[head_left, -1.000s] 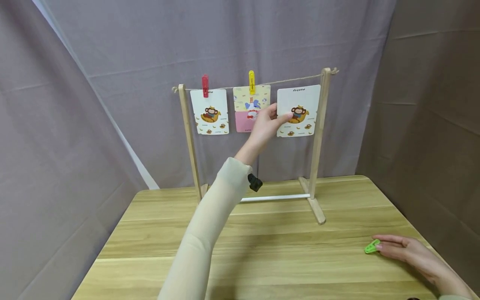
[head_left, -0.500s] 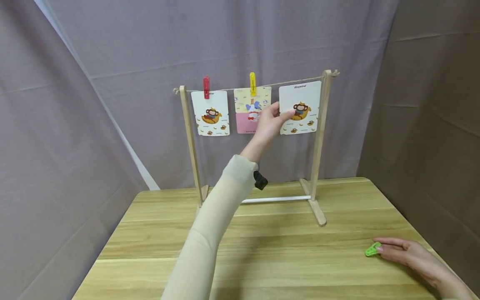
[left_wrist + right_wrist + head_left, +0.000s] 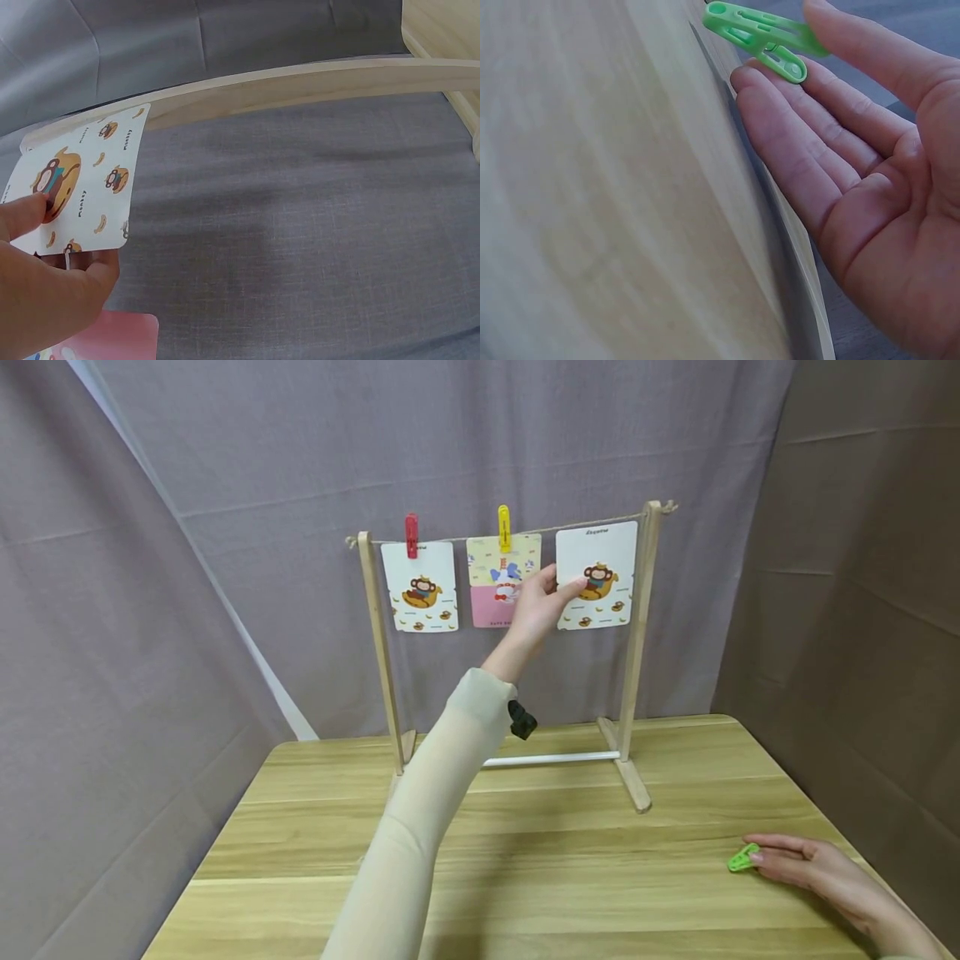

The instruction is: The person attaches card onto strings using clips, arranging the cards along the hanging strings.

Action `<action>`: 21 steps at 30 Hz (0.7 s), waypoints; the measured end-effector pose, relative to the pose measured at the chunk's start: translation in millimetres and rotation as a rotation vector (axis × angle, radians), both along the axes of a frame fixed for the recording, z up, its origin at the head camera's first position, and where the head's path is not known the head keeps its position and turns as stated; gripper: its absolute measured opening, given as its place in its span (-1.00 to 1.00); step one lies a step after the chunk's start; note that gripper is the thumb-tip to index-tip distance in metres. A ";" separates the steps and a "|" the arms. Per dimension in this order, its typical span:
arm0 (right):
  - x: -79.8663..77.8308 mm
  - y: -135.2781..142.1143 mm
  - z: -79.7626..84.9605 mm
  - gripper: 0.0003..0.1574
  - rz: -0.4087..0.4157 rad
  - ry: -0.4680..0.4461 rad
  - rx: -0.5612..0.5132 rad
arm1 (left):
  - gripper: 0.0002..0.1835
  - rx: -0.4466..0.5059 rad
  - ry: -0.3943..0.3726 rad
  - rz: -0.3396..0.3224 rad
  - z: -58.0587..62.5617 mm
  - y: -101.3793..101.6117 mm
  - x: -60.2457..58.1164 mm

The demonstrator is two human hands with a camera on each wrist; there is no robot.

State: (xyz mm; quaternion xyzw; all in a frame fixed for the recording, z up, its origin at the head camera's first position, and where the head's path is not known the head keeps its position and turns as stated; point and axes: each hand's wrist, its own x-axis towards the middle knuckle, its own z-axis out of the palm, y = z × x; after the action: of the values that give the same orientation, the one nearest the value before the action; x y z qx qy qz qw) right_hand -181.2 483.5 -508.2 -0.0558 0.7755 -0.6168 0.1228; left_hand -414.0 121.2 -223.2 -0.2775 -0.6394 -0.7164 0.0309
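Observation:
My left hand (image 3: pixel 534 610) pinches a white monkey card (image 3: pixel 597 547) by its left edge, thumb in front and fingers behind. The card's top edge sits just below the twine (image 3: pixel 581 522), beside the right post, and no clip is on it. In the left wrist view the same card (image 3: pixel 94 172) shows tilted between thumb and fingers. Low at the right, my right hand (image 3: pixel 832 872) pinches a green clothespin (image 3: pixel 742 857) over the table. The right wrist view shows the clothespin (image 3: pixel 757 34) between thumb and fingers, the other fingers stretched out.
A red clothespin (image 3: pixel 412 537) holds another monkey card (image 3: pixel 419 597) on the twine. A yellow clothespin (image 3: pixel 504 529) holds a yellow-and-pink card (image 3: pixel 487 606) in the middle. The wooden stand (image 3: pixel 634 652) rests on the table (image 3: pixel 600 877) before a grey curtain (image 3: pixel 300 460).
My left hand has raised the monkey card slightly closer to the twine. The right hand with the green clothespin has barely moved.

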 end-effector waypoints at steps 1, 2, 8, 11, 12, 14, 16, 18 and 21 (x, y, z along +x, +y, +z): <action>0.4 -0.4 -0.1 -0.48 -0.004 0.000 0.002 | -0.70 0.003 -0.006 0.001 0.1 0.7 -0.4; 0.7 -0.8 -0.1 -0.48 -0.009 0.002 0.006 | -0.69 0.002 -0.013 0.002 0.2 1.2 -0.7; 2.8 -2.9 -0.9 -0.44 -0.030 0.035 0.047 | -0.69 -0.003 -0.044 0.017 1.7 1.6 -2.1; 3.6 -3.9 -1.8 -0.43 -0.041 0.047 0.069 | -0.69 -0.009 -0.039 0.019 2.1 1.1 -1.3; 3.9 -4.5 -2.0 -0.43 -0.052 0.050 0.086 | -0.70 -0.010 -0.035 0.020 2.1 1.1 -1.3; 4.2 -5.6 -2.0 -0.41 -0.075 0.048 0.121 | -0.70 -0.012 -0.033 0.023 2.1 1.2 -1.3; 4.1 -6.3 -1.8 -0.39 -0.086 0.043 0.148 | -0.71 -0.016 -0.033 0.024 2.3 1.0 -1.6; 3.8 -6.2 -1.4 -0.39 -0.088 0.041 0.156 | -0.71 -0.018 -0.037 0.027 2.2 1.1 -2.5; 3.8 -4.3 -1.7 -0.40 -0.058 0.036 0.109 | -0.71 -0.021 -0.038 0.030 2.1 1.9 -3.7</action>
State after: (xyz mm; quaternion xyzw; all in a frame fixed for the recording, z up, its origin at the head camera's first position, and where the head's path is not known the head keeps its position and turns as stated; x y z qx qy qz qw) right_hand -177.4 479.2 -509.9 -0.0377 0.8114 -0.5757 0.0937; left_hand -417.7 123.0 -221.0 -0.2547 -0.6515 -0.7141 0.0264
